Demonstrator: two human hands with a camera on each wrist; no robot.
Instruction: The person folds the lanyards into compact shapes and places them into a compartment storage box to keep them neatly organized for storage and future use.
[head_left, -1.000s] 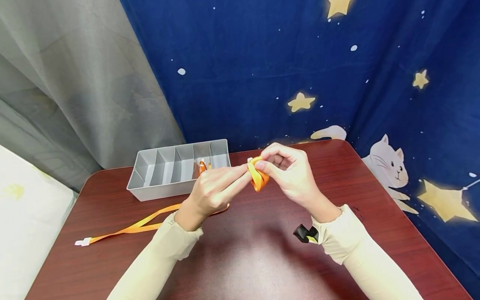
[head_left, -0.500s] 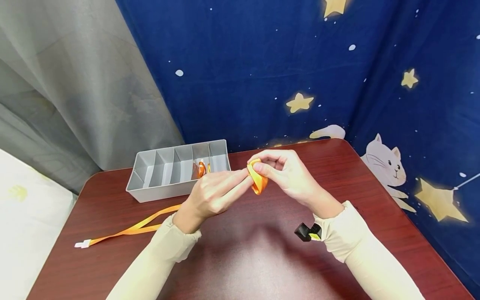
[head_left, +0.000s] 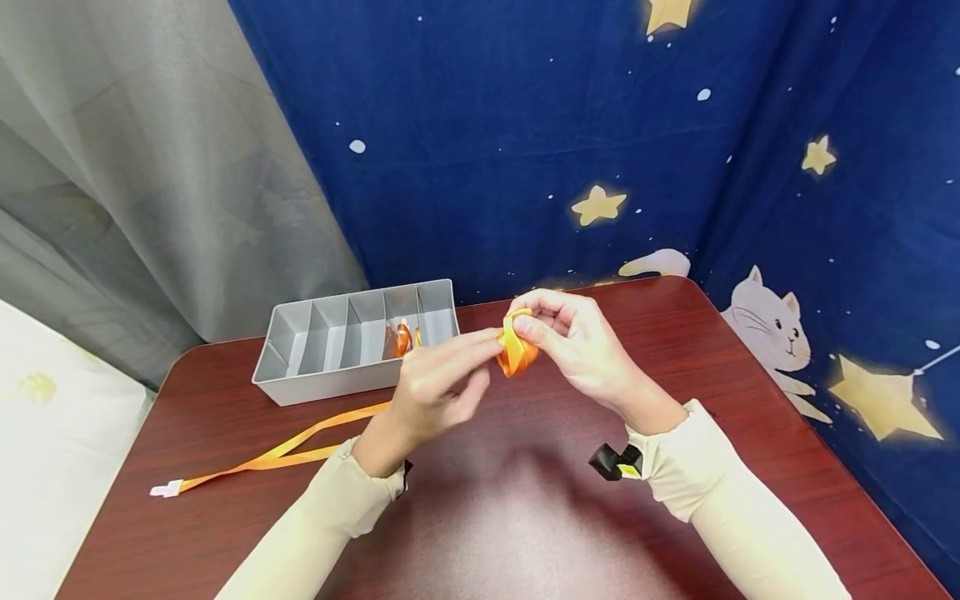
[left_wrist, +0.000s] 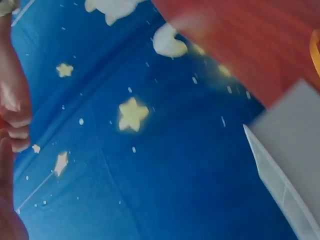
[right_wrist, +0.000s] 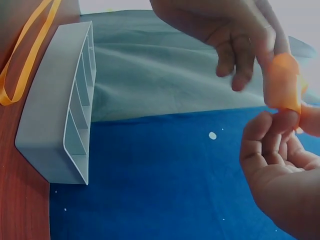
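Observation:
An orange lanyard, wound into a small flat coil, is held up above the table between the two hands. The right hand pinches it with thumb and fingertips. From the left, the extended fingers of the left hand reach the coil, with the thumb hanging apart below. In the right wrist view, the orange band wraps around the left fingertips while the right fingers grip its lower edge. The left wrist view catches only parts of hands at its left edge.
A grey divided box stands at the back left of the red-brown table, with orange items in one compartment. Another orange lanyard with a white clip lies in front of it. Curtains hang behind.
The left thumb has dropped away from the straight fingers, and the left hand has turned slightly. The right hand has dipped and risen again slightly, still pinching the coiled lanyard, which has tilted.

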